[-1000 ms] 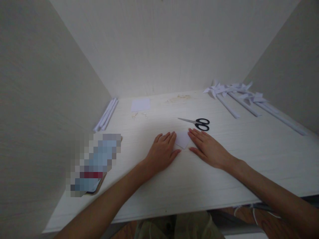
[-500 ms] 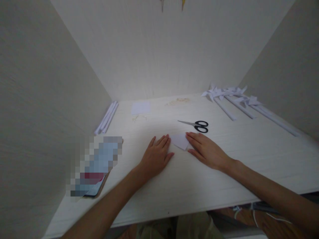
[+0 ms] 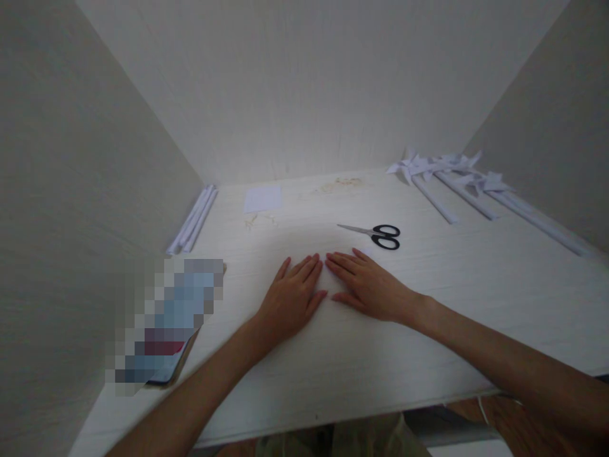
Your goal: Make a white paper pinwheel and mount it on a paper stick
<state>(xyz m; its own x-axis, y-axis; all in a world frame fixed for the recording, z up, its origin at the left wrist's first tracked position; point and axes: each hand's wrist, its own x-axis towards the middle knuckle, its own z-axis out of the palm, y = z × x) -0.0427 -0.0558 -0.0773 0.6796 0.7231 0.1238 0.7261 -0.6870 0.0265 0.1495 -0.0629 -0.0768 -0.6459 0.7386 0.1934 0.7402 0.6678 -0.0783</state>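
Note:
My left hand [image 3: 291, 298] lies flat on the white tabletop, its fingers stretched out and its thumb spread to the right. Just beside it, my right hand [image 3: 368, 287] rests palm down, fingers extended, its tips close to the left hand's fingertips. The small piece of white paper between the hands is now almost wholly hidden beneath my right hand. A pair of scissors [image 3: 380, 235] with black handles lies beyond the right hand, blades pointing left.
Rolled paper tubes [image 3: 194, 219] lie at the left wall, with a blurred phone [image 3: 174, 330] nearer me. A square paper sheet [image 3: 263, 198] and thin tan loops [image 3: 340, 185] lie at the back. Several paper pinwheels [image 3: 413, 168] on paper sticks are at the back right.
My right hand has slid left over the paper, covering it and coming up to my left hand. My left hand stays flat on the table. The view has shifted slightly.

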